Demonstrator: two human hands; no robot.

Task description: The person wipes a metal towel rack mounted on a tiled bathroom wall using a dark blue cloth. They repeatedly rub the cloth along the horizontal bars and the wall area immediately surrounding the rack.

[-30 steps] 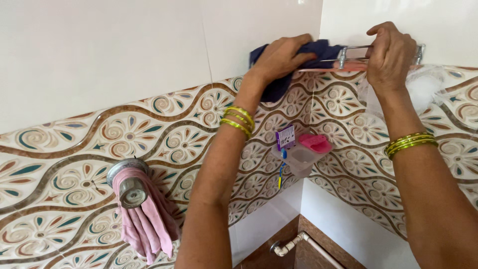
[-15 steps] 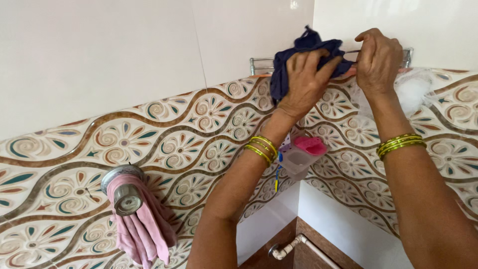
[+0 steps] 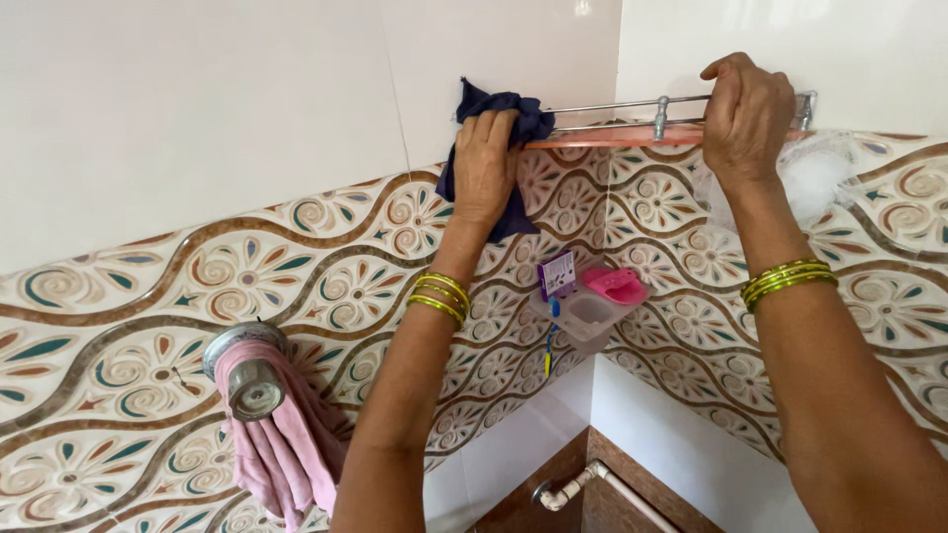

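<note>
Our left hand bunches the cloth at the shelf's left end; our right hand grips the rail. Soft, light cloth seems best held bunched.

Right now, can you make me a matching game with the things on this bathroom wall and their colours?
Things:
1. cloth under the left hand
2. towel hanging on the metal knob
3. bangles on the right wrist
4. pipe low in the corner

Colours:
A. white
B. pink
C. dark blue
D. yellow-green

Pairs: 1-C, 2-B, 3-D, 4-A
</note>
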